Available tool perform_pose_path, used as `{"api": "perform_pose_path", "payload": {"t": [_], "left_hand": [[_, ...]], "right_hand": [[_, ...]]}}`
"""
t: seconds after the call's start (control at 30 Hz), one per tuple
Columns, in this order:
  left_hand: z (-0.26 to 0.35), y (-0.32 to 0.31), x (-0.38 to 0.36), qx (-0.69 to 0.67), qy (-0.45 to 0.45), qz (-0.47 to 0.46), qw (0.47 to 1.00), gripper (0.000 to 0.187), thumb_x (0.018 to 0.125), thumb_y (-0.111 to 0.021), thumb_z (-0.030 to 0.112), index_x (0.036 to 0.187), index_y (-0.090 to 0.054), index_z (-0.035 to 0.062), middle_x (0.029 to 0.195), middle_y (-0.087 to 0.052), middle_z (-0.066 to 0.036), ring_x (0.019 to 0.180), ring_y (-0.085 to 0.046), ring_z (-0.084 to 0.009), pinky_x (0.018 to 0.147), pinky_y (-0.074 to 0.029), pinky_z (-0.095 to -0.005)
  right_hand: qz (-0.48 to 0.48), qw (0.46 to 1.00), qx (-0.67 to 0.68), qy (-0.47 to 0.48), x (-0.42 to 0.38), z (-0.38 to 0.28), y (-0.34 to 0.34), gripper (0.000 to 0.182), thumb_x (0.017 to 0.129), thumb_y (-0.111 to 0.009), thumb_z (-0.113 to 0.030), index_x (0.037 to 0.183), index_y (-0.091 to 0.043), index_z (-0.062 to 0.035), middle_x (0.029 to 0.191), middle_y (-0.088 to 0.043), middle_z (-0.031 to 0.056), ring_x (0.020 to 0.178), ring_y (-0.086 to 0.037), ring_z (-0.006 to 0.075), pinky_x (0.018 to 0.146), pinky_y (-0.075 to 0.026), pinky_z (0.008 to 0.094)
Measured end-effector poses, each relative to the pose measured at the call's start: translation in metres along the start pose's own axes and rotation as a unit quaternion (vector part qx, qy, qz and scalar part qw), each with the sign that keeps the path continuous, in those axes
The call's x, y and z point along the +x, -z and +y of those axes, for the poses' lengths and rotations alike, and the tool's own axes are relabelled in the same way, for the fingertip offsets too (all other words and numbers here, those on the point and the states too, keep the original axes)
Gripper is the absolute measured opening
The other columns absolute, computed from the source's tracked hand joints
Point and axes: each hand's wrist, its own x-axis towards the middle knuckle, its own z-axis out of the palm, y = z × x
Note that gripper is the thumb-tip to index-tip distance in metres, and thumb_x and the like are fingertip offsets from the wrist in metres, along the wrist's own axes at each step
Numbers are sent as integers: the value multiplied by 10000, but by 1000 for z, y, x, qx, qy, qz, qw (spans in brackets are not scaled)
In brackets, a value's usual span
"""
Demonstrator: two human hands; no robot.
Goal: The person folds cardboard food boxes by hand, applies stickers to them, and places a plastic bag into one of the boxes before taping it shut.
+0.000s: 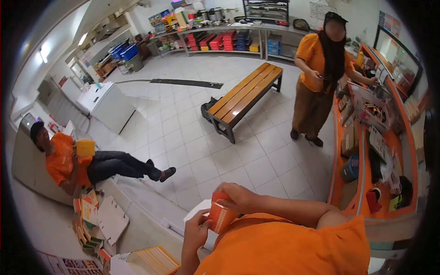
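In front of my orange shirt I hold an orange paper carton (222,216) with a white pattern down its side. White card flaps (197,208) spread out behind and beside it. My left hand (197,229) grips the carton's lower left side with the fingers closed on its edge. Over its top right, my right hand (237,197) is bent, fingers curled onto the upper part. Below my left forearm lies a stack of flat orange-striped cartons (156,260) on the counter. Several more folded cartons and white card sheets (110,220) lie farther left.
A seated person (64,156) on the left holds a yellow box (85,148). Another person (321,78) stands by the orange shelving (362,183) at right. A wooden bench (245,94) stands mid-floor. A white chest (107,105) is at left; steel shelves line the back.
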Motion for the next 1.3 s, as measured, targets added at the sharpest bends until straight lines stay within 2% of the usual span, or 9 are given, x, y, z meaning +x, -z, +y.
{"api": "perform_pose_path", "payload": {"t": [0.1,0.17,0.37,0.53,0.63,0.7,0.9,1.07,1.3], "left_hand": [[10,-9,-10,-64,73,42,994,511,849,-670,-99,1335,-559,13,819,-714,-81,769,-682,-134,736,-544,-296],[12,-18,-9,-66,51,-9,996,644,835,-673,-120,1424,-458,29,778,-700,-76,775,-685,-124,755,-547,-294],[34,-11,-14,12,-10,-8,1000,603,844,-724,5,1399,-495,57,684,-701,-53,861,-698,-197,1013,-423,-389],[23,-34,1,160,-242,259,921,860,738,-916,231,1448,-446,107,1620,-241,-243,1462,-302,-452,1161,-279,-573],[12,-61,7,84,-218,177,956,922,715,-937,252,1469,-421,132,1585,-250,-288,1481,-250,-501,1152,-271,-623],[-16,-70,25,62,-273,261,924,866,722,-936,231,1429,-446,129,1535,-296,-287,1465,-265,-505,1151,-264,-634],[-32,-40,25,-164,-219,180,945,773,782,-892,448,1323,-457,107,1369,-464,-144,1364,-403,-358,1129,-372,-504],[-16,-36,27,-144,-275,141,940,793,670,-971,416,1221,-474,135,1309,-478,-130,1235,-497,-310,1037,-438,-453],[-23,-21,20,-99,-312,219,919,781,655,-985,333,1236,-497,151,1296,-509,-177,1215,-520,-357,977,-474,-481]], "right_hand": [[73,978,162,-109,-6,-9,3,259,979,-654,-273,1094,-553,-64,1016,-650,171,927,-658,374,820,-499,496],[-277,958,-50,-56,-9,-19,12,326,1047,-526,-347,1066,-554,-22,1002,-668,223,867,-656,403,804,-515,490],[-400,916,16,-11,-6,-20,18,334,1010,-549,-278,1010,-667,34,915,-691,252,829,-657,405,747,-496,484],[-99,962,100,-233,-4,-25,2,332,949,-603,-324,956,-693,-4,833,-672,248,835,-631,427,776,-501,472],[102,940,258,-197,8,-31,-18,403,1066,-510,-367,1130,-670,-3,1009,-680,227,969,-650,308,880,-497,394],[-47,923,315,-215,12,-15,-20,426,1079,-488,-390,1217,-651,-22,1184,-641,221,1134,-594,344,990,-460,393],[254,943,-216,3,20,-27,-2,472,1009,-625,-280,1402,-515,-42,1508,-442,241,1357,-467,407,1079,-419,447],[52,970,211,-106,21,8,-27,335,976,-657,-113,1310,-631,-115,1052,-738,151,923,-718,363,779,-564,407],[-164,975,-29,-145,25,33,-16,224,960,-692,-167,1157,-681,-60,988,-718,184,879,-688,386,784,-548,433]]}}
